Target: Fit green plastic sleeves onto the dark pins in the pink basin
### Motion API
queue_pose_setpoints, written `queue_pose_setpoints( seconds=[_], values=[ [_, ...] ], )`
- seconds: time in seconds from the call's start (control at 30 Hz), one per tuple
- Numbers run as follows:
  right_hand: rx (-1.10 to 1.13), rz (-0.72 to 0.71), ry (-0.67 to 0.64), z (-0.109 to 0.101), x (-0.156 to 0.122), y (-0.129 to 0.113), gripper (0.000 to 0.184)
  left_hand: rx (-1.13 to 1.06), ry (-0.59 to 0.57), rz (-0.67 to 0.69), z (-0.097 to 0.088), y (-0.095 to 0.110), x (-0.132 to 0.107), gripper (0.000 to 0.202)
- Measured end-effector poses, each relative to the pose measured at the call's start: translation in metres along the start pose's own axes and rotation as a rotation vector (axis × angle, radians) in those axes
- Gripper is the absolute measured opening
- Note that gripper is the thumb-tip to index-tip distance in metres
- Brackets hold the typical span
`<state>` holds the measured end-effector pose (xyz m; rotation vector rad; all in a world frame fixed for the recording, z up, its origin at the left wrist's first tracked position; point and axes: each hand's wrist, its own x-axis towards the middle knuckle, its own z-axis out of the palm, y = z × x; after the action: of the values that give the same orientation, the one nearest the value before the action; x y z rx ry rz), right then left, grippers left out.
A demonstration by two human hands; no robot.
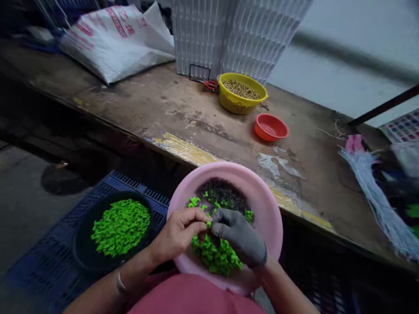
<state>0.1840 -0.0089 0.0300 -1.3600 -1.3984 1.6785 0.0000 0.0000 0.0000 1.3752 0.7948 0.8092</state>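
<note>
Over a pink basin (pixel 271 218) my two hands meet fingertip to fingertip. My bare left hand (pixel 180 231) pinches a small bright green piece (pixel 208 224). Beside it my right hand (pixel 237 233), in a grey glove, has its thumb and fingers pressed together at the same piece; what else it may hold is hidden. Below my hands lies a heap of green pieces (pixel 219 257) in the basin. A pile of tiny dark bits (pixel 225 192) covers the basin's far side, with a few green pieces scattered on it.
To the left, a dark tub (pixel 80 244) of green pieces stands on blue plastic pallets (pixel 36 274). On the wooden table (pixel 147 100) are a yellow basin (pixel 240 106) of small brass-coloured parts, a red bowl (pixel 271 131), red-handled scissors (pixel 210 85), a white sack (pixel 121 43) and white strings (pixel 376 196).
</note>
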Motion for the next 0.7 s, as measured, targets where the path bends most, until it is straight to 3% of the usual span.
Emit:
queue_pose_setpoints(
  seconds=[0.23,0.3,0.4,0.47,0.5,0.6,0.7],
  values=[
    [-0.015,-0.027,-0.123,0.012,0.004,-0.006,0.024,0.122,0.067,0.129,0.0,0.009,-0.015,0.017],
    [-0.045,-0.025,-0.16,0.014,0.01,-0.008,0.02,0.232,0.105,0.135,-0.015,0.017,-0.024,0.017],
    [-0.141,-0.009,-0.164,0.006,0.024,-0.007,0.015,0.493,0.241,0.059,-0.056,0.027,-0.047,0.014],
    [-0.307,-0.01,-0.073,-0.006,0.034,-0.004,0.012,0.719,0.406,-0.053,-0.089,0.028,-0.066,0.016],
    [-0.432,-0.017,-0.037,-0.012,0.038,-0.001,0.013,0.844,0.432,-0.113,-0.104,0.027,-0.075,0.018],
    [-0.941,-0.051,-0.088,-0.023,0.046,0.008,0.02,1.171,0.337,-0.37,-0.134,0.016,-0.095,0.026],
    [-1.331,-0.091,-0.217,-0.019,0.05,0.014,0.026,1.368,0.265,-0.503,-0.133,0.01,-0.094,0.034]
  ],
)
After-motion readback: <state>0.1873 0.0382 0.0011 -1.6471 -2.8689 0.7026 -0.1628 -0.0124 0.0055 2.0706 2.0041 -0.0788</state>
